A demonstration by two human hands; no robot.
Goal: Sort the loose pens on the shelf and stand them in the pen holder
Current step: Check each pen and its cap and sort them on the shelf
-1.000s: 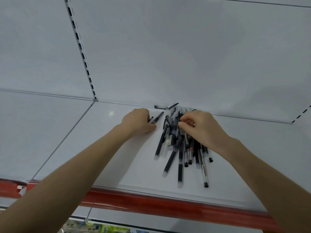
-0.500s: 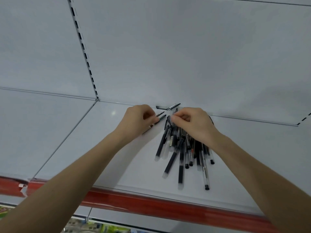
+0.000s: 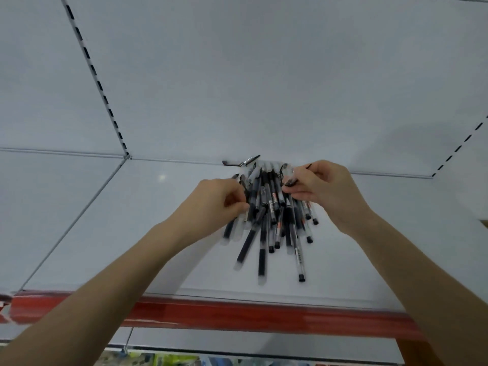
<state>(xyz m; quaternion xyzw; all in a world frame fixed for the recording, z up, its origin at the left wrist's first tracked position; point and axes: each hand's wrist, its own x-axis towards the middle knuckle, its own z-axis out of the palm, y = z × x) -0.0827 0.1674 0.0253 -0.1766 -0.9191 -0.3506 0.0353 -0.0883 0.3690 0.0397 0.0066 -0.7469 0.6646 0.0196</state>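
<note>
A fan-shaped pile of black and clear pens (image 3: 266, 220) lies on the white shelf (image 3: 132, 228), tips toward the back wall. My left hand (image 3: 216, 202) curls its fingers round pens at the pile's left side. My right hand (image 3: 324, 188) pinches a thin black pen (image 3: 297, 178) lifted above the pile's upper right. One loose pen with a metal tip (image 3: 241, 162) lies against the back wall. No pen holder is in view.
The shelf has a red front rail (image 3: 237, 313). A slotted upright (image 3: 97, 80) runs down the white back wall to the shelf's rear left; another slotted strip (image 3: 459, 146) shows at far right. Colourful goods (image 3: 158, 360) peek out below the shelf.
My left hand moved right onto the pile's left side. My right hand shifted right and up, lifting a thin black pen off the pile.
</note>
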